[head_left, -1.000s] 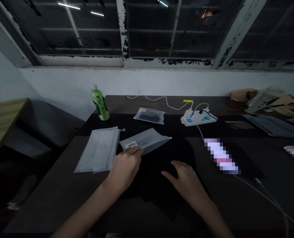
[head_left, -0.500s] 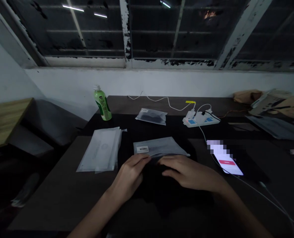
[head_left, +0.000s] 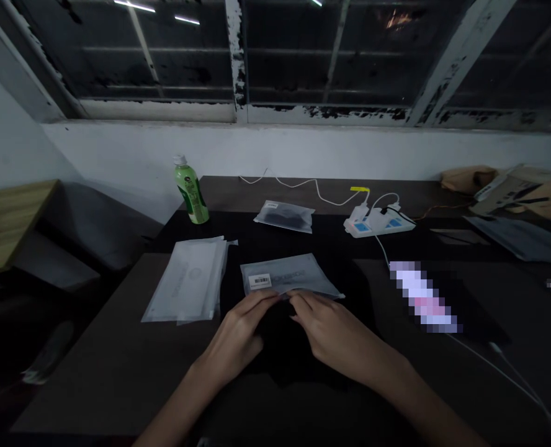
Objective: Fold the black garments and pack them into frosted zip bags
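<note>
A frosted plastic zip bag (head_left: 294, 273) with a white barcode label (head_left: 259, 281) lies in front of me on the dark table. My left hand (head_left: 241, 329) pinches the bag's near edge just below the label. Close beside it, my right hand (head_left: 319, 323) grips the same edge, its fingertips almost meeting the left ones. The bag's far side rests toward the back and carries faint printing. What lies under my fingertips is partly hidden.
To the left lies a stack of frosted bags (head_left: 187, 279); a filled bag (head_left: 285, 216) is farther back. A green bottle (head_left: 192, 192) stands at the back left. On the right are a power strip (head_left: 378, 225), a lit phone (head_left: 424, 298) and a white cable (head_left: 484, 366).
My right hand has moved left along the bag's edge, and its fingers have closed beside my left hand. The bag has shifted slightly left.
</note>
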Action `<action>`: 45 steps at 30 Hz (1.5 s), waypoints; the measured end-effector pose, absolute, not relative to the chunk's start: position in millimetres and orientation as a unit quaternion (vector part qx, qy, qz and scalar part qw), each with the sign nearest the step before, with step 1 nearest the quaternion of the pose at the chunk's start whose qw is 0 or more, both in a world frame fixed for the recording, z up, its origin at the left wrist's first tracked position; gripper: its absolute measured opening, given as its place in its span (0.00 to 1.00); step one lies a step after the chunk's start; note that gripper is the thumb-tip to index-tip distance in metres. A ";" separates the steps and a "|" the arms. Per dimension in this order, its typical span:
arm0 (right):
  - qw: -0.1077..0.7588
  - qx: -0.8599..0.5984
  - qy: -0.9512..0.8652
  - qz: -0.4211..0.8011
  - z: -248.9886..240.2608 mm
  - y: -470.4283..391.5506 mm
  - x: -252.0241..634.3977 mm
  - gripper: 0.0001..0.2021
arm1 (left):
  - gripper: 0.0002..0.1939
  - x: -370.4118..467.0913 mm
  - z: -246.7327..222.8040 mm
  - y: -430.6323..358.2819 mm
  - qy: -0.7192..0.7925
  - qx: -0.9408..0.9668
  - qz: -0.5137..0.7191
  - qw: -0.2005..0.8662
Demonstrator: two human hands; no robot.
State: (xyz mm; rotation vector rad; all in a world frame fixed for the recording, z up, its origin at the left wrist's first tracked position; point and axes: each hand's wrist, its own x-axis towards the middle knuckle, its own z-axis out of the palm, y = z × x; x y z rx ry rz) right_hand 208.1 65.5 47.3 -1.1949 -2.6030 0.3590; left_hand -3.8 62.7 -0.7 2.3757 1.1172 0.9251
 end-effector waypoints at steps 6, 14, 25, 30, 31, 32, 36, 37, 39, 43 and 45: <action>0.007 -0.445 -0.884 0.141 37.5 87.0 207.0 0.12 | 0.27 -0.9 -6.6 59.7 0.380 0.853 0.340 0.109; -0.016 -0.489 -0.872 0.011 16.1 94.6 194.4 0.14 | 0.18 2.6 0.9 57.2 0.349 0.879 0.320 -0.053; 0.119 -0.401 -0.908 -0.019 24.5 77.6 213.6 0.13 | 0.19 7.3 -15.4 55.5 0.480 0.855 0.177 -0.087; 0.147 -0.482 -0.857 -0.104 12.5 56.3 231.0 0.14 | 0.21 7.0 -11.2 55.9 0.483 0.858 0.162 -0.067; 0.144 -0.496 -0.852 -0.085 8.5 56.3 232.7 0.13 | 0.22 6.7 -11.2 56.4 0.479 0.860 0.163 -0.063; 0.147 -0.501 -0.851 -0.053 5.1 57.6 234.0 0.12 | 0.22 6.2 -11.7 56.8 0.476 0.862 0.165 -0.058; 0.231 -0.484 -0.840 0.081 1.8 70.6 236.2 0.10 | 0.24 2.3 -16.0 57.3 0.455 0.871 0.180 -0.042; 0.258 -0.479 -0.832 0.106 3.0 74.7 236.6 0.09 | 0.26 0.9 -17.1 57.3 0.450 0.873 0.185 -0.039; 0.296 -0.476 -0.814 0.152 5.8 83.2 237.6 0.06 | 0.29 -2.0 -18.9 57.2 0.437 0.878 0.196 -0.029; 0.301 -0.472 -0.805 0.197 8.2 94.9 239.9 0.07 | 0.32 -5.9 -21.5 58.0 0.429 0.876 0.219 0.013; 0.302 -0.444 -0.816 0.214 8.1 94.5 239.7 0.07 | 0.33 -6.1 -23.0 58.5 0.432 0.873 0.226 0.029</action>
